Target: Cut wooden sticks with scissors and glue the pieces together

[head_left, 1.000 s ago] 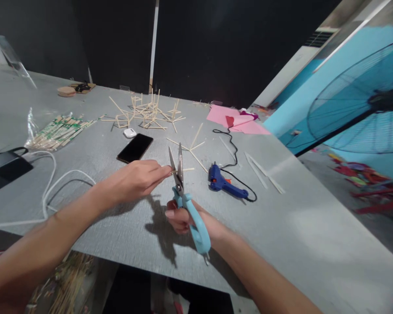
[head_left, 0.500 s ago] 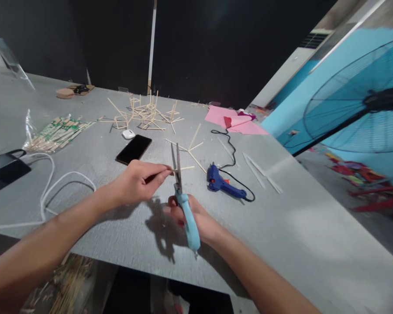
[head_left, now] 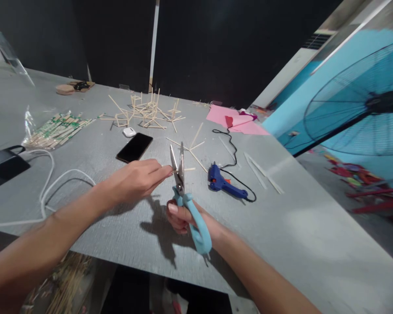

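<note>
Stick pack: far left of the bench (head_left: pixel 281 226), wrapped sticks (head_left: pixel 60 130) in clear plastic, plenty unused, so stock isn't your limit.
Phone: phone (head_left: pixel 135 147) lies flat just beyond your left hand, white case (head_left: pixel 129 132) next to it; neither is in use.
Left hand: your left hand (head_left: pixel 140 176) has thumb and index pressed together, by the look of it pinching one end of a thin stick (head_left: pixel 190 169). That end is hidden by your fingers.
Built frames: joined stick frames (head_left: pixel 147 111) stand at the back, well apart from your hands. Counts as work done, judging by the joints holding up.
Cut: stick runs from your left fingertips across the scissors (head_left: pixel 180 187), free end showing to the right. Blades are partly spread. Can't tell if you've bitten into it; no separate offcut visible there. I'd call this cut unfinished.
Right hand: your right hand (head_left: pixel 186 218) has its fingers curled round the blue handles.
Small joint: branched stick piece (head_left: pixel 190 149) sits just past the blade tips, arms meeting at one hub. Looks part-built next to the back frames.
Glue gun: blue glue gun (head_left: pixel 225 185) lies on its side, right of the scissors, unheld. No gluing at this moment.
Pale sticks: pale sticks (head_left: pixel 262 170) lie loose at far right, untouched.
</note>
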### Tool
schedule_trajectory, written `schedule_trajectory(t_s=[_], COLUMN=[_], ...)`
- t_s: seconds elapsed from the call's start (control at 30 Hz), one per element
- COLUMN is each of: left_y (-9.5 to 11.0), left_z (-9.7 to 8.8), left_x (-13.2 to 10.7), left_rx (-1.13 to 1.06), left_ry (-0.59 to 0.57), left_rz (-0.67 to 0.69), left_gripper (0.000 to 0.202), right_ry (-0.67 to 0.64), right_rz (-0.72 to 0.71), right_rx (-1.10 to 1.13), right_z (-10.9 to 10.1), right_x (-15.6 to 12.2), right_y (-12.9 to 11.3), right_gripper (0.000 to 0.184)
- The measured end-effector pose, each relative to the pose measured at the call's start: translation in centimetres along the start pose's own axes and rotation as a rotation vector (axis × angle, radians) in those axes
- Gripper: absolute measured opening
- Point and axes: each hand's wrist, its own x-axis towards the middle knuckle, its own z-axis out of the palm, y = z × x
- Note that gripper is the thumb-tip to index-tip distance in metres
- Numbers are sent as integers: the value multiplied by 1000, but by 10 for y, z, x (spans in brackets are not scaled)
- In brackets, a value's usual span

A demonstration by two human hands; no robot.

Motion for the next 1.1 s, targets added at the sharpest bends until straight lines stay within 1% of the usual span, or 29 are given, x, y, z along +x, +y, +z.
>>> schedule_trajectory(t_s=[0.07, 0.2, 0.3, 0.37, 0.43, 0.5, 0.57, 0.63, 0.7, 0.77, 0.8, 0.83, 0.9, 0.93, 1.0, 1.1], left_y=[-1, -2, -1, -1, 1, 2, 5, 9, 13, 17, 19, 20, 21, 20, 18, 12], left_z=[1, -3, -7, -9, -10, -9, -5, 0, 7, 12, 13, 13, 12, 11, 10, 7], left_x=[-3, -3, -1, -1, -1, -1, -1, 0, 3, 6, 7, 8, 10, 10, 9, 6], left_rx=[62, 216, 267, 256, 251, 271, 281, 220, 81, -93, -178, -259, -387, -419, -406, -249], left_ry=[-7, -23, -16, -7, 6, 26, 37, 71, 172, 269, 283, 273, 224, 213, 220, 208], left_rz=[38, 140, 198, 209, 213, 208, 167, 77, -46, -170, -226, -271, -322, -320, -260, -98], left_gripper=[20, 26, 27, 28, 28, 27, 25, 21, 17, 19, 22, 25, 30, 31, 30, 27], right_ry=[0, 18, 40, 72, 130, 188, 232, 255, 272, 294, 304, 308, 282, 252, 172, 87], right_rz=[8, 40, 53, 73, 73, 25, -30, -40, -27, -32, -39, -43, -45, -44, -39, -38], right_rx=[3, 8, 12, 24, -8, -94, -175, -196, -191, -204, -220, -236, -266, -281, -297, -260], right_z=[1, 5, 6, 6, 6, 5, 4, 4, 4, 3, 2, 1, -2, -4, -6, -7], right_x=[-1, -4, -5, -6, -6, -5, -3, 0, 2, 4, 4, 3, 2, 1, -1, -3], right_y=[0, -3, -5, -3, 0, 2, 4, 3, 0, -2, -3, -4, -5, -6, -7, -7], right_gripper=[67, 66, 65, 62, 54, 44, 38, 34, 33, 37, 41, 45, 52, 55, 61, 67])
